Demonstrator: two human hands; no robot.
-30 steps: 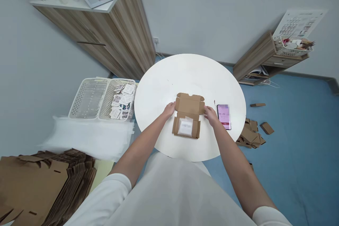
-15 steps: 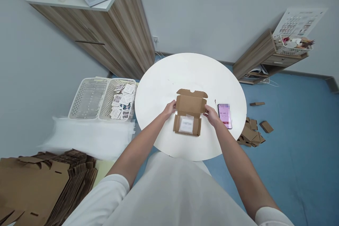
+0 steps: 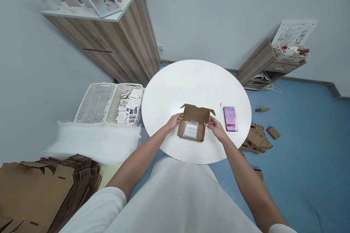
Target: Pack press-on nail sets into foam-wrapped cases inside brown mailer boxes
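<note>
A small brown cardboard box [image 3: 201, 135] lies on the white round table [image 3: 164, 87], its lid [image 3: 197, 113] tilted up at the far side with the flaps sticking out. Inside sits a white packet in a clear wrapper [image 3: 190, 130]. My left hand [image 3: 174, 121] grips the left edge of the box near the lid's hinge. On the opposite side my right hand [image 3: 215, 127] holds the lid's right edge, its fingertips partly hidden behind the cardboard.
A phone [image 3: 230, 118] lies on the table's right side. Left of the table are two white baskets [image 3: 111, 118], white wrapping sheets [image 3: 93, 138] and stacked flat cardboard [image 3: 35, 193]. Folded boxes [image 3: 257, 138] lie on the blue floor at right. Wooden cabinets [image 3: 131, 40] stand behind.
The box lid has swung from lying back nearly flat to standing up, tilted toward me. Both hands have moved slightly nearer with it. The head view has shifted a little.
</note>
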